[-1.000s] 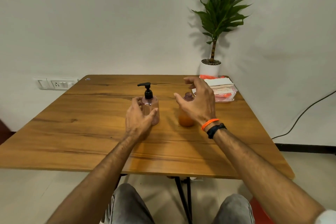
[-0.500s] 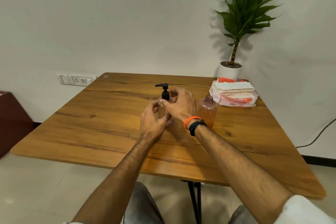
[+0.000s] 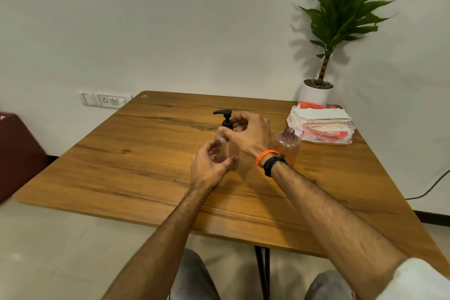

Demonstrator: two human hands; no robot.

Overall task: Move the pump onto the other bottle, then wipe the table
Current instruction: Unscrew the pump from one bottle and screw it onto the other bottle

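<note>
Two translucent pinkish plastic bottles are standing upright near the middle of the wooden tabletop (image 3: 146, 158), closer to its far edge. The left bottle (image 3: 227, 147) is wearing the black pump (image 3: 225, 118), its spout pointing left; what it is holding cannot be told. The right bottle (image 3: 287, 145), round-shouldered with an open ribbed neck, is holding orange liquid in its lower part. The left hand (image 3: 209, 165) is curling around the left bottle's body, gripping it. The right hand (image 3: 248, 133) is pinching the pump's collar with thumb and fingers. A stack of white and orange cloths in clear plastic (image 3: 321, 124) is lying at the far right corner, just beside a white potted plant (image 3: 316, 92).
</note>
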